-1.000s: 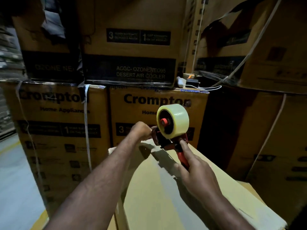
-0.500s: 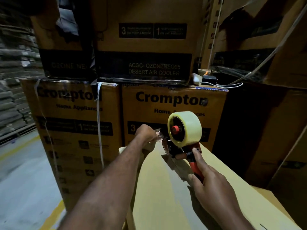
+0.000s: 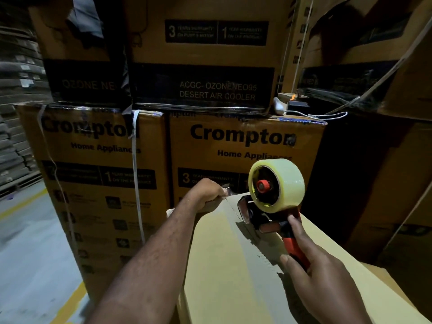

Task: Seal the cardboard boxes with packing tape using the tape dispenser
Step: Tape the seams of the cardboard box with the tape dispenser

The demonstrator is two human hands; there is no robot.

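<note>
Box [image 3: 222, 272] right in front, seam [image 3: 254, 249] runs far to near. Dispenser [image 3: 268, 211] at far end of seam, right hand [image 3: 313, 272] wrapped round its handle. Left hand [image 3: 208, 195] just left of it, curled over far box edge. Pull likely comes toward person. Left fingertips and tape end hidden; near box end cut off.

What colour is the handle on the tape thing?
Orange-red. The handle shows in the head view, the only one here, gripped by the right hand.
</note>
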